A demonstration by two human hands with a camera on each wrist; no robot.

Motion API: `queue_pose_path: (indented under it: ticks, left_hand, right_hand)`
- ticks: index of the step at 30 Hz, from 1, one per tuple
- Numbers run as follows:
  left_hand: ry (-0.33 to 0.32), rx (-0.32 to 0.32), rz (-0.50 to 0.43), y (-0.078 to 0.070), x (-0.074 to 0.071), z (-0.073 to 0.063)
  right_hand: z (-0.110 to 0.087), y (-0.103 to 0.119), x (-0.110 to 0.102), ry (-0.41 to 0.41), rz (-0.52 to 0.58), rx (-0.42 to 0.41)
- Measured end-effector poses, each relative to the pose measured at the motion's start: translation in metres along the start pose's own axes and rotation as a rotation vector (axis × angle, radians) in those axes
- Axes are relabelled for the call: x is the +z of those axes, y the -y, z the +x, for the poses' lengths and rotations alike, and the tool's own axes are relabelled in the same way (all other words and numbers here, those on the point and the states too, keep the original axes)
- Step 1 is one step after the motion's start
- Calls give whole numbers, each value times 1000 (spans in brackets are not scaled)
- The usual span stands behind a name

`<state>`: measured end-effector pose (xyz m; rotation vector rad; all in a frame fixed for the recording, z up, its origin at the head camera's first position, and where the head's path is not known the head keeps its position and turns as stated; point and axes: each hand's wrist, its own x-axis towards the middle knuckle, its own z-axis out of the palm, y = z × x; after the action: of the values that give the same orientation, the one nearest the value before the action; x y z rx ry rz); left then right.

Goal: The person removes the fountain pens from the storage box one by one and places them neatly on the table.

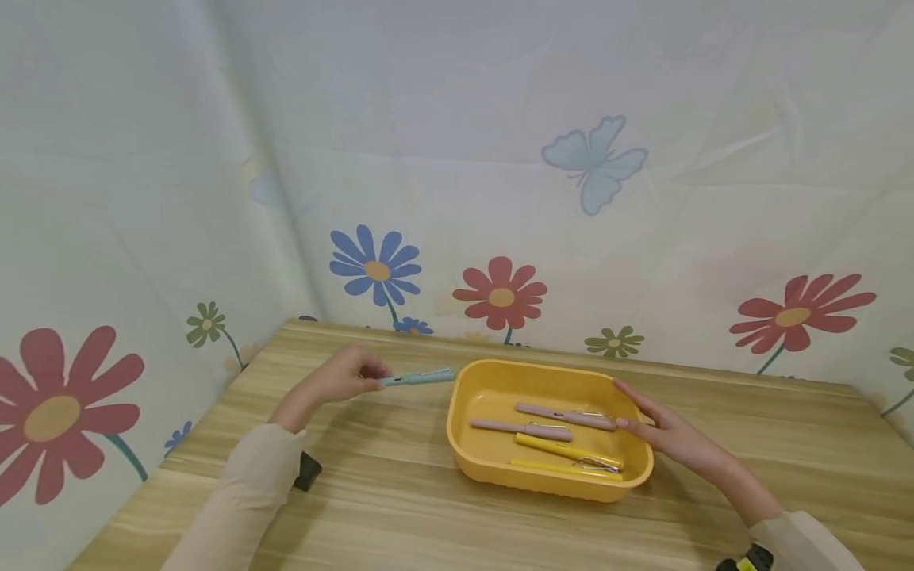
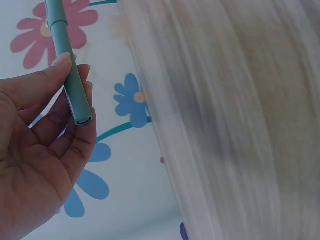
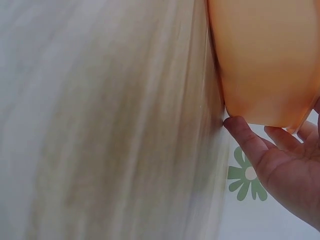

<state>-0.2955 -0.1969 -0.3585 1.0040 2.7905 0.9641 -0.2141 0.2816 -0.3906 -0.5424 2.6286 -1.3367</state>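
Note:
My left hand pinches a light blue-green pen by one end, thumb against fingers. The pen is raised, its clip end pointing right and overlapping the left rim of a yellow plastic basket in the head view. In the left wrist view the pen runs between thumb and fingertips, its blunt end toward the palm. At the basket's right end my right hand holds the wall, thumb over the rim. Fingertips press the basket's outside in the right wrist view. Inside lie two mauve pens and two yellow pens.
The basket stands on a wood-grain table. A white curtain printed with flowers and a butterfly hangs along the table's back and left edges. Dark wrist devices show by both sleeves.

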Motion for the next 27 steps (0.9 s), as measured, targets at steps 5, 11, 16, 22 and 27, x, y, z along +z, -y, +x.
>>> queue_pose_path:
  ticks: [5,11,16,22,27]
  left_hand:
    - [15,-24,30,5,2,-1]
    - [38,-47,37,13,5,-2]
    - [54,-50,49,19,8,0]
    - [89,-96,55,25,11,1]
    - [102,-133,61,26,11,2]
  right_hand:
    - [0,1,0,6,9,7]
    - [0,1,0,12,14,11]
    - [0,1,0,1,1,6]
    - [0,1,1,-4,2,8]
    - [0,1,0,-3,8,10]
